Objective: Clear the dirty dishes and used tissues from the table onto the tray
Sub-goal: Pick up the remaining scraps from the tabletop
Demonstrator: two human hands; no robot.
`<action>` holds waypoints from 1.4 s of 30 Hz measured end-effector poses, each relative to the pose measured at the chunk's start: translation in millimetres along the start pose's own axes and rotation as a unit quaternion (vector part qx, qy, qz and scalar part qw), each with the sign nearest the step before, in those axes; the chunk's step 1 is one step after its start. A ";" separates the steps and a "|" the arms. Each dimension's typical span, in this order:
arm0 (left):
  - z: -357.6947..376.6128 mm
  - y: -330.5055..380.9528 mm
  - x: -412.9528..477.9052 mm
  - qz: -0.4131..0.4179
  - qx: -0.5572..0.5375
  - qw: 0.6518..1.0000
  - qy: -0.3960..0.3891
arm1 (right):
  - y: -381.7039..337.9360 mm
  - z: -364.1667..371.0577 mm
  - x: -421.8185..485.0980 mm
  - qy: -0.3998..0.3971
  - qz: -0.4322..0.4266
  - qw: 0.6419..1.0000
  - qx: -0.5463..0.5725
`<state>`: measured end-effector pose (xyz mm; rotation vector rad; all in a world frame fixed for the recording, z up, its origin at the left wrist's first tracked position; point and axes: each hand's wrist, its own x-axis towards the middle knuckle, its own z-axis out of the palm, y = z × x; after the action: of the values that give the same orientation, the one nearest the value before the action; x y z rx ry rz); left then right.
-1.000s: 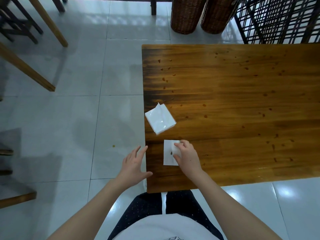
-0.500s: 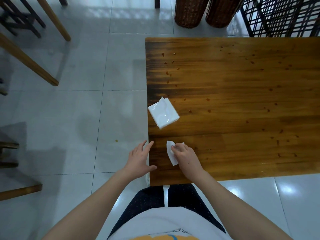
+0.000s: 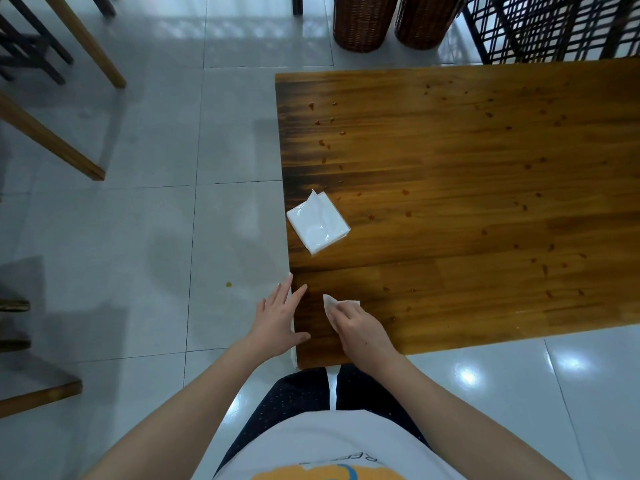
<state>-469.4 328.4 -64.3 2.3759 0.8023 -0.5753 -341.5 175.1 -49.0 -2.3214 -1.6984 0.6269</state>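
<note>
A wooden table point(image 3: 485, 188) fills the right half of the view, dotted with small brown food specks. My right hand point(image 3: 356, 329) pinches a white tissue point(image 3: 330, 302) bunched against the tabletop near the front left corner. My left hand point(image 3: 277, 318) hovers flat, fingers spread, at the table's left edge just beside it. A white tissue pack point(image 3: 318, 224) with one sheet sticking up lies at the left edge, farther back. No tray or dishes are in view.
Grey tiled floor point(image 3: 138, 220) lies left of and in front of the table, with a small yellow crumb point(image 3: 228, 284) on it. Wooden chair legs point(image 3: 52, 140) stand at far left. Two wicker baskets point(image 3: 363, 22) and a black lattice rack point(image 3: 554, 26) stand beyond the table.
The flat tissue has been gathered under my right fingers into a smaller bunch. My left hand has moved closer to the table's edge.
</note>
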 end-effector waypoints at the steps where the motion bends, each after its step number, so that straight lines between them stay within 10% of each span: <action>1: -0.1 0.4 0.5 0.001 0.001 1.000 0.000 | 0.1 0.5 -2.7 -0.007 0.002 1.000 0.007; 13: -4.6 -8.6 1.4 -0.008 -0.007 1.000 0.010 | 25.9 -1.6 -1.9 -0.057 0.025 0.998 0.023; 23: 2.4 -13.0 0.3 -0.027 -0.005 0.999 0.029 | 75.5 -29.0 -0.5 0.119 0.307 0.939 0.103; 42: 7.4 -7.4 -2.2 -0.049 -0.007 0.998 0.041 | 20.3 -4.6 11.0 -0.030 0.054 0.997 0.039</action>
<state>-477.5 327.7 -71.4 2.3700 0.9608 -0.5124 -319.3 179.3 -55.4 -2.3750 -1.5507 0.7764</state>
